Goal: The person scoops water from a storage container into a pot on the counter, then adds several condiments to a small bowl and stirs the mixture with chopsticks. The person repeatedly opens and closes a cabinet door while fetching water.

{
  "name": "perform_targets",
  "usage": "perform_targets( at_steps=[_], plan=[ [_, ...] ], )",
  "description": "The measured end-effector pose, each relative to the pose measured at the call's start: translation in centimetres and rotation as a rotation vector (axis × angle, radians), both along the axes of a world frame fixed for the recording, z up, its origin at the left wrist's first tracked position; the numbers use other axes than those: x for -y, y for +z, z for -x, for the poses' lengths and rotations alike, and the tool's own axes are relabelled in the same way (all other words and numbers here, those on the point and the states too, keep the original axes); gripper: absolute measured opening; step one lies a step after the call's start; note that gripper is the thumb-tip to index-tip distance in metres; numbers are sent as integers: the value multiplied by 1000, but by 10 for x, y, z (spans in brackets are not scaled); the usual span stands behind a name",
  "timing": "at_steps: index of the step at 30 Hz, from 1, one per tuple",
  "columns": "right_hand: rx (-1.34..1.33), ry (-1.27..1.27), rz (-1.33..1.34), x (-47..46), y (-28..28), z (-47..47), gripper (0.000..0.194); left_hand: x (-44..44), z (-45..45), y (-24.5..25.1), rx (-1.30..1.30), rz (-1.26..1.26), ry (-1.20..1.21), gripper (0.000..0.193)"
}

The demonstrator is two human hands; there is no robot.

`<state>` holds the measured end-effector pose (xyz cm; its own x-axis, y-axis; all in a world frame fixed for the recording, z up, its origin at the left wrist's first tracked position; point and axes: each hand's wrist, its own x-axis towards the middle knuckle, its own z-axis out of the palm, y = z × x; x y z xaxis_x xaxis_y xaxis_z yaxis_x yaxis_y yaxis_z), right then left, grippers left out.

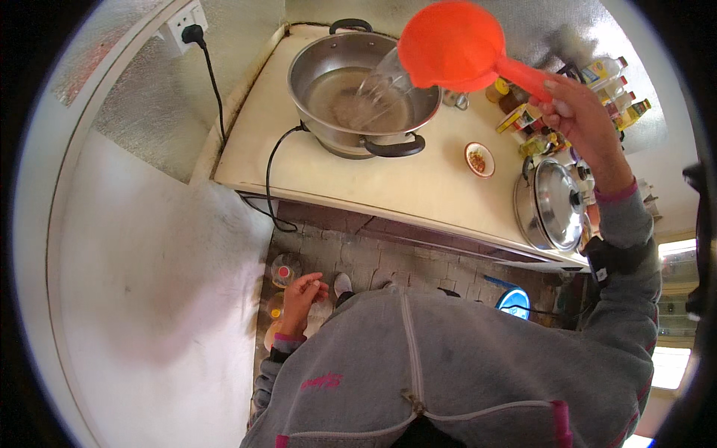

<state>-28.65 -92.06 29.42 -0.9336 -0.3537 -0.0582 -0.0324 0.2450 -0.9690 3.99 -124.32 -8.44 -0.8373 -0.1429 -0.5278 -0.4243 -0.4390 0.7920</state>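
My right hand (577, 112) grips the handle of an orange-red plastic ladle (454, 45), tilted over the right side of a stainless steel electric pot (347, 126). A clear stream of water (381, 89) runs from its lip into the pot. Water covers the pot's bottom, and its surface is stirred where the stream lands. Two black side handles stick out from the pot, and a black cord leaves its lower left side. My left hand (304, 297) hangs below the counter with loosely curled fingers and holds nothing, near bottles on the floor.
On the cream countertop (336, 176) stand a small bowl (479, 160) with reddish bits and a lidded steel pot (549, 204). Several bottles (608, 84) and packets crowd the back right. A black plug (193, 35) sits in the wall socket. Capped plastic bottles (285, 269) stand on the tiled floor.
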Motion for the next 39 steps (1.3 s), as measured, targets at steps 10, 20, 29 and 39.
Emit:
perform_targets(
  at_steps=[10,20,29,39],
  plan=[
    [-291,94,-368,12,4,22,50,9,13,-14,40,-19,-12,27],
    [-1224,147,-530,59,-13,5,32,11,11,-26,56,-13,-12,27],
    [-591,42,-356,34,-50,2,39,9,9,-24,74,-21,-41,27],
    [542,-116,1105,-80,-103,-73,48,0,26,-43,87,-18,-348,31]
  ],
)
